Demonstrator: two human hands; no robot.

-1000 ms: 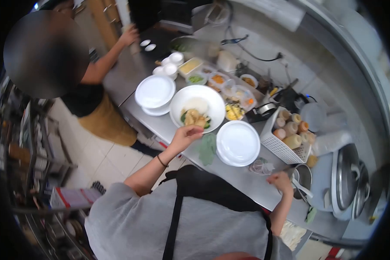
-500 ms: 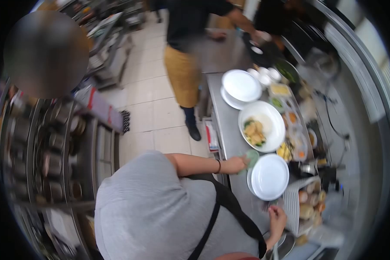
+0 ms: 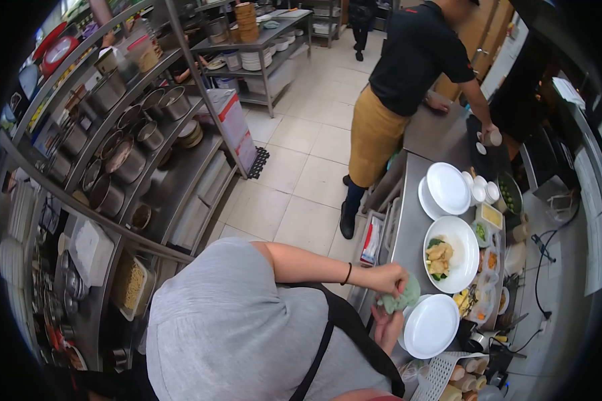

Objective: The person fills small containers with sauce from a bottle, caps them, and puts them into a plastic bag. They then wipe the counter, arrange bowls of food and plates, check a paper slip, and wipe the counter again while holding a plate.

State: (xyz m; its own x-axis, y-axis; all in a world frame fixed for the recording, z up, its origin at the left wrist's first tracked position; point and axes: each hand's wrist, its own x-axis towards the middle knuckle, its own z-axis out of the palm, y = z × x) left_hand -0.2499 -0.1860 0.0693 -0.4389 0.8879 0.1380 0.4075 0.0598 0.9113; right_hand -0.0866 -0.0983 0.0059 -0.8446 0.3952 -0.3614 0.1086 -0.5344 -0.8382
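A crumpled pale green piece of cloth or thin plastic (image 3: 404,294) is pinched in my left hand (image 3: 390,279), over the counter's near edge. Just below it is my right hand (image 3: 385,326), its fingers reaching up close to the green piece, apparently stretched out and partly hidden. Beside both hands stands a stack of white plates (image 3: 432,326). Farther along sits a wide white bowl (image 3: 467,257) with food (image 3: 440,259) in yellowish and dark green pieces on one side.
Another stack of white plates (image 3: 448,188) stands beyond the bowl. Ingredient tubs (image 3: 491,215) line the counter's back. A white perforated rack (image 3: 441,375) lies near my right arm. A co-worker (image 3: 408,73) works at the far counter; shelves of pots (image 3: 124,160) stand behind me.
My right hand has come from beyond the near plates to beside my left hand. The green piece has been lifted from beside the plates and is now bunched up. The view has swung.
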